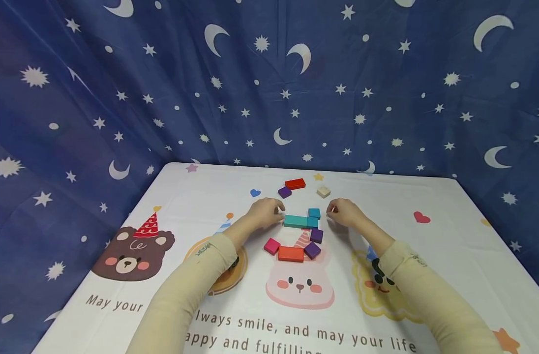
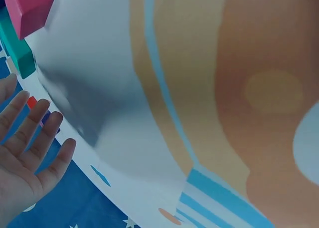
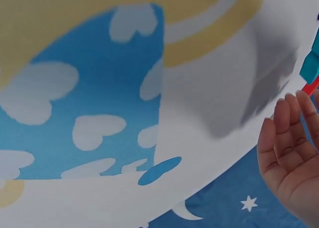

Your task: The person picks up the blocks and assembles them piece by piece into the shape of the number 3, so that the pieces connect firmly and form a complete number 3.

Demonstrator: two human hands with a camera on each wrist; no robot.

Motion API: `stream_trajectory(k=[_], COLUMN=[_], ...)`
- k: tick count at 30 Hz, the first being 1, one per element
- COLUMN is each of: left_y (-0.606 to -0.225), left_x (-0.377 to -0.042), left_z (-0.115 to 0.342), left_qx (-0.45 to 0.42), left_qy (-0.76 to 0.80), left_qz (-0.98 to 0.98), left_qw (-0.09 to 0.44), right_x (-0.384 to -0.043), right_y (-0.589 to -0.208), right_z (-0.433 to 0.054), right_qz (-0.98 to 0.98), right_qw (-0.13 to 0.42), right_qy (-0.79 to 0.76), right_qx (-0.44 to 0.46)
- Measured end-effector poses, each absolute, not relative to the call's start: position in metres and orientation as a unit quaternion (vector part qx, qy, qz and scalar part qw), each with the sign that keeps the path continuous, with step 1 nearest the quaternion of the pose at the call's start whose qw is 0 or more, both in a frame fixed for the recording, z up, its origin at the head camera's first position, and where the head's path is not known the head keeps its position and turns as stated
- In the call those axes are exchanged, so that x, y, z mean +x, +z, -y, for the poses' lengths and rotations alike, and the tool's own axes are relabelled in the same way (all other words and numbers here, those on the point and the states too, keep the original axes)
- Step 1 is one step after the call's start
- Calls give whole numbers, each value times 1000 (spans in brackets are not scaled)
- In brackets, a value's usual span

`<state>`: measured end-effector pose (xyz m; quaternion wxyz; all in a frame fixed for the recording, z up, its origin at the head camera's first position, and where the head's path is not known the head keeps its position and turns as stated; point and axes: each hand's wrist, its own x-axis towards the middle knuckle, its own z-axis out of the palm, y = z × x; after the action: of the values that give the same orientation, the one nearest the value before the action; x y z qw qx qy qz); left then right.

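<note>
Beside the left end of a long teal block, my left hand holds nothing, its fingers loosely bent; whether a fingertip touches the block I cannot tell. In the left wrist view the fingers of that hand are spread. My right hand, also holding nothing, hovers right of a blue block. Another blue block sits against the teal one's right end. Nearer me, two purple blocks, an orange-red block and a pink block form a curved row. Relaxed fingers show on the right hand.
Farther back lie a red block, a purple block touching or close to it, and a cream block. A white printed cloth covers the table. Behind its far edge hangs a blue star-and-moon curtain.
</note>
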<state>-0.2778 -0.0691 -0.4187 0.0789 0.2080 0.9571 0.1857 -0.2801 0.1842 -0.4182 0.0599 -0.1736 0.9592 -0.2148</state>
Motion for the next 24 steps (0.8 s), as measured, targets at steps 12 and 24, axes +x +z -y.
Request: stream_trajectory(k=[12, 24], left_y=[-427, -424], left_x=[-283, -279], left_z=[72, 81], left_qx=[189, 176], left_qy=[203, 220], left_qz=[-959, -958], left_qw=[58, 58], right_x=[-296, -315], right_y=[-425, -428], right_z=[-190, -188], right_qz=[-970, -971], right_qw=[65, 42], right_qy=[-211, -225], right_qx=[-106, -68])
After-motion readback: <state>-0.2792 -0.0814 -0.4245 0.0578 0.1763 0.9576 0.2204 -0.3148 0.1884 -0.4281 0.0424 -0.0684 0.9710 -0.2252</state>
